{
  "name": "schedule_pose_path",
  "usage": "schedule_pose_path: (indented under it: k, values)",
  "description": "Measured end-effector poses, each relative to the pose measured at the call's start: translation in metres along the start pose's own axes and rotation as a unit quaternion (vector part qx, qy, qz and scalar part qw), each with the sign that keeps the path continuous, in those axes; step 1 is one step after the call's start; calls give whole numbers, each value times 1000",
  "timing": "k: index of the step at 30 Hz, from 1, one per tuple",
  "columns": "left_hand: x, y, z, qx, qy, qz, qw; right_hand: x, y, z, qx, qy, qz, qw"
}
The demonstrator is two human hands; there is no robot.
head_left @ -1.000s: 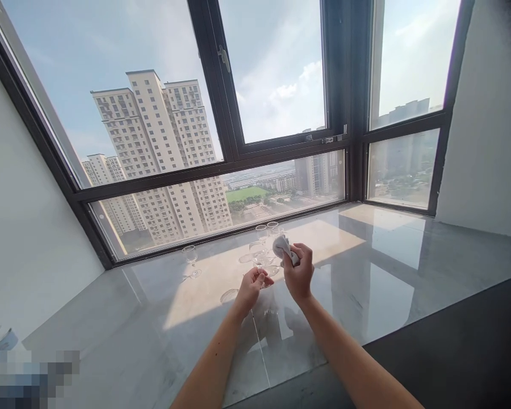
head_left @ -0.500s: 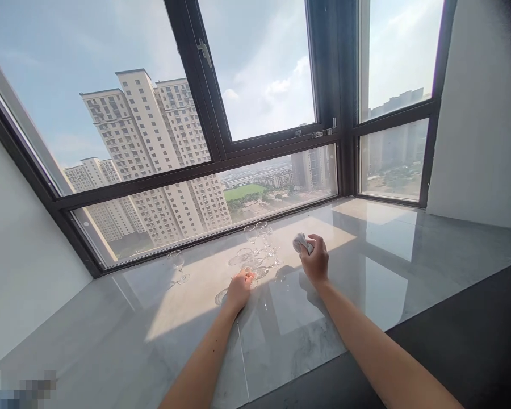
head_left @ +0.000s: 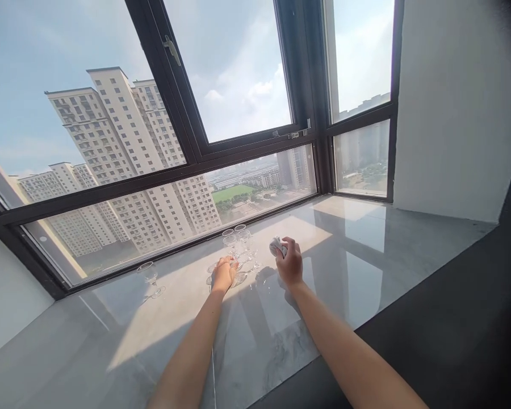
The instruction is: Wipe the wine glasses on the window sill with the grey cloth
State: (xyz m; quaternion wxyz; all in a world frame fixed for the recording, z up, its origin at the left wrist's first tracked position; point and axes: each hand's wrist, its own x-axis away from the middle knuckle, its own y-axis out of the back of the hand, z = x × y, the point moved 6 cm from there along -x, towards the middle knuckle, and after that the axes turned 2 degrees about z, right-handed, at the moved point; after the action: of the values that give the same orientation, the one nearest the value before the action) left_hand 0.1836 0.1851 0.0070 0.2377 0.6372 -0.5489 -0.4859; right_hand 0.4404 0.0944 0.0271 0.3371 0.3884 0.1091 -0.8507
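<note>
Several clear stemmed glasses [head_left: 243,243] stand in a close group on the sunlit sill near the window. At the near left of that group is my left hand [head_left: 224,275], its fingers closed on a stemmed glass that the hand mostly hides. Glass outlines and shadows overlap there, so the held one is hard to separate. My right hand [head_left: 291,262] is closed around a crumpled light grey cloth [head_left: 276,246], held just right of the group. Farther left, a single stemmed glass [head_left: 148,271] stands upright, apart from the others.
The glossy grey marble sill [head_left: 272,341] carries bright reflections and ends at a dark front edge on the right. Dark window frames [head_left: 196,165] border the back. White walls [head_left: 451,142] close in both sides, and tall buildings show outside.
The view has turned to the right, so everything sits farther left. My left hand has moved forward, closer to the grouped glasses. My right hand still grips the cloth.
</note>
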Motion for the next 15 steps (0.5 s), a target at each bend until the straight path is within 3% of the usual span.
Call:
schedule_pose_path:
  k: [3,5,7,10,12,15]
  values:
    - [12,16,12,43,15,-59,997,-1,0,0,-1,-3,3,1000]
    - [26,42,32,79,41,-149,985,-1,1,0,1,-8,5,1000]
    - [46,77,64,90,92,-275,953,-1,3,0,1,-14,7,1000]
    - [81,126,128,54,240,-428,870,0,4,-1,-3,-26,11,1000]
    - [92,142,166,52,303,-426,851,1,5,-2,-5,-33,13,999]
    - [91,152,202,70,326,-384,861,2,3,-3,-1,-40,20,999]
